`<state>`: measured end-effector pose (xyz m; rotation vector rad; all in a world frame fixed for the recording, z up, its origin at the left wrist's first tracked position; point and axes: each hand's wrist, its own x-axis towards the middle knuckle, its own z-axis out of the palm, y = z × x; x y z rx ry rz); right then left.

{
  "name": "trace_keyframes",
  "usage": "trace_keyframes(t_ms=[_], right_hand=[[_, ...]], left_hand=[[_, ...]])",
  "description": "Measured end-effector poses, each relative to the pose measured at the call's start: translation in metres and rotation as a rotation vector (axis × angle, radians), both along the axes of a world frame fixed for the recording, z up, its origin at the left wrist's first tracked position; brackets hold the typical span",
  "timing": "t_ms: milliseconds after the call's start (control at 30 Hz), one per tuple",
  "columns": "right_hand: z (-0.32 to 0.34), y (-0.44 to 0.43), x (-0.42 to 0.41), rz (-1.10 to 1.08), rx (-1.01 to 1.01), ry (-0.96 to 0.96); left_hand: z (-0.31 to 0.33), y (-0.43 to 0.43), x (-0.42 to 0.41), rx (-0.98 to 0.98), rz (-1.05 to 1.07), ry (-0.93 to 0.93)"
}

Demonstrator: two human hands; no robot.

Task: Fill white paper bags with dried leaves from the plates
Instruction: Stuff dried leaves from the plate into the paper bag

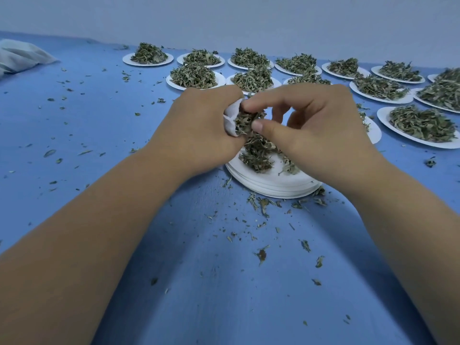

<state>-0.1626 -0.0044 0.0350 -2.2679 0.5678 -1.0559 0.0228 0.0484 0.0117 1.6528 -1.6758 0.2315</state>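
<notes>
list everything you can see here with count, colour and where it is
white paper bag: one, white, held above the plate stack
leaf clump: one, green-brown, at the bag's mouth
plate stack: one, white, under the hands, some leaves on top
heaped plates: at least twelve, white with green-brown leaves, in rows across the far and right side
loose leaf bits: many, green-brown, scattered on the table cover
table cover: one, blue, under everything
crumpled fabric: one, pale blue, far left
wall: one, pale grey, behind the table
left hand: one, grips the bag
right hand: one, pinches the leaf clump
</notes>
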Motion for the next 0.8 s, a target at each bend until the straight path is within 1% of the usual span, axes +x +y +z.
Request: trace_keyframes(t_ms=[67,133,233,267,367,500,633,800], right_hand=[[0.001,-0.003,0.0,-0.056,-0.051,-0.03],[0.003,-0.007,-0.002,-0.088,-0.028,0.008],[0.001,-0.006,-0.002,0.028,0.091,0.052],[0.0,-0.005,-0.002,0.057,0.103,0.058],[-0.002,-0.004,0.002,0.044,0.047,0.048],[-0.002,-0.001,0.003,-0.008,-0.002,-0.004],[0.0,0.003,0.004,-0.049,-0.038,-0.002],[0.005,0.01,0.005,-0.142,-0.212,0.057]], left_hand=[[0.0,-0.001,0.0,-0.001,0.012,-0.007],[0.0,0.0,-0.001,-0.001,0.01,0.006],[0.0,0.001,-0.001,0.019,0.016,0.012],[0.001,0.001,-0.001,0.029,0.017,0.017],[0.002,0.0,-0.002,0.036,0.02,-0.012],[0.002,0.0,0.003,0.039,-0.04,-0.049],[0.005,0.001,0.002,0.051,-0.035,-0.081],[0.01,0.007,-0.007,0.049,-0.007,-0.153]])
